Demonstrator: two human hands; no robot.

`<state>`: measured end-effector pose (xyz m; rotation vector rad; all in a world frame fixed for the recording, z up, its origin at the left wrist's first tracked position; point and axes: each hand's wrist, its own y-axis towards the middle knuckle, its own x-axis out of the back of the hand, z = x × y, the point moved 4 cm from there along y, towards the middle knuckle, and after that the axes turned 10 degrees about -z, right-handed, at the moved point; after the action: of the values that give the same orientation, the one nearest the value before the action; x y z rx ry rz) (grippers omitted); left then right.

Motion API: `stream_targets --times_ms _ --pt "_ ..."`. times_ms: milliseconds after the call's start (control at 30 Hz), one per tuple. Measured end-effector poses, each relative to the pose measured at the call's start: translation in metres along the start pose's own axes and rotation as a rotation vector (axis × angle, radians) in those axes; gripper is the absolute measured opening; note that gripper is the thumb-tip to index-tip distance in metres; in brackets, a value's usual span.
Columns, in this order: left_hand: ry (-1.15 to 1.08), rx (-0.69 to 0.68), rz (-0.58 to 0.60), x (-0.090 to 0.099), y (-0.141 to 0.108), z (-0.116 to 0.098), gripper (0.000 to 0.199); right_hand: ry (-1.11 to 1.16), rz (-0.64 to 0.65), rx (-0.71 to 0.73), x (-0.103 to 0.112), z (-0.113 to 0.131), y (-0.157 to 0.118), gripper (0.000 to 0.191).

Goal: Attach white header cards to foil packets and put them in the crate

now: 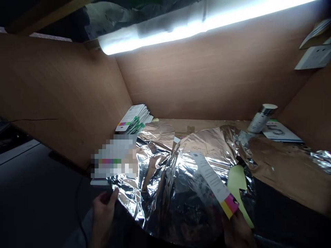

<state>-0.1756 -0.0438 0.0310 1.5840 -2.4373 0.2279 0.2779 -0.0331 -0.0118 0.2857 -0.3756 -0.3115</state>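
Note:
A large, crinkled silver foil sheet [155, 172] with rounded lobes spreads over the front of the bench. My left hand [103, 210] pinches its left edge between thumb and fingers. At the lower right, my right hand [239, 229] is closed on the coloured end of a long white printed card [210, 175], which has magenta and yellow blocks. This card lies slantwise above the foil. Just right of it is a pale yellow-green curved piece [236, 182], partly covered by dark, shiny film. The fingertips of my right hand are in shadow and partly hidden.
A fanned stack of white printed cards [136, 119] stands at the back left, with a blurred-out stack in front. A flask [262, 118] and a booklet [281, 131] are at the back right. Wooden panels [201, 79] enclose the bench under a lit tube lamp [165, 36].

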Motion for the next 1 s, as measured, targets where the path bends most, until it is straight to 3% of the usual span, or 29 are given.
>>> stream_targets --times_ms 67,100,133,267,333,433,500,567,633,667,733,767,833,867,933,1000 --pt "-0.011 0.198 0.285 -0.005 0.005 0.022 0.046 -0.079 0.041 0.046 0.001 -0.018 -0.011 0.027" --pt "0.012 0.207 0.375 -0.011 0.002 0.025 0.042 -0.122 0.074 0.082 -0.001 -0.024 -0.014 0.027" --pt "0.056 0.133 0.413 -0.017 0.0 0.021 0.039 -0.172 0.106 0.128 -0.003 -0.028 -0.014 0.026" --pt "0.419 -0.474 0.252 -0.049 -0.001 -0.038 0.032 -0.509 0.162 0.363 -0.024 -0.02 0.004 0.024" --pt "0.568 -0.683 0.184 -0.069 0.008 -0.074 0.032 -0.671 0.192 0.422 -0.04 -0.005 0.021 0.025" --pt "0.76 -0.806 0.172 -0.097 0.031 -0.115 0.037 -0.778 0.256 0.438 -0.06 0.019 0.049 0.03" --pt "0.874 -0.837 0.155 -0.108 0.037 -0.132 0.054 -0.81 0.27 0.435 -0.068 0.031 0.06 0.032" --pt "0.835 -0.943 0.042 -0.111 0.022 -0.144 0.076 -0.834 0.261 0.418 -0.072 0.041 0.06 0.029" --pt "0.624 -1.112 0.017 -0.112 -0.017 -0.147 0.075 -0.83 0.264 0.405 -0.075 0.047 0.049 0.025" --pt "0.507 -1.181 0.147 -0.118 -0.042 -0.142 0.066 -0.817 0.273 0.403 -0.078 0.051 0.042 0.024" --pt "0.406 -1.224 0.571 -0.137 -0.093 -0.12 0.057 -0.785 0.293 0.402 -0.082 0.057 0.027 0.027" --pt "0.444 -1.251 0.787 -0.148 -0.116 -0.106 0.061 -0.771 0.307 0.404 -0.083 0.059 0.02 0.03" --pt "0.585 -1.296 1.052 -0.166 -0.145 -0.077 0.07 -0.717 0.389 0.435 -0.081 0.065 0.009 0.045" --pt "0.647 -1.316 1.112 -0.172 -0.15 -0.065 0.073 -0.661 0.458 0.463 -0.079 0.068 0.005 0.05" --pt "0.703 -1.352 1.141 -0.178 -0.149 -0.048 0.076 -0.516 0.54 0.502 -0.068 0.071 0.002 0.041" --pt "0.688 -1.398 1.158 -0.178 -0.144 -0.04 0.078 -0.437 0.503 0.518 -0.054 0.07 0.01 0.033"
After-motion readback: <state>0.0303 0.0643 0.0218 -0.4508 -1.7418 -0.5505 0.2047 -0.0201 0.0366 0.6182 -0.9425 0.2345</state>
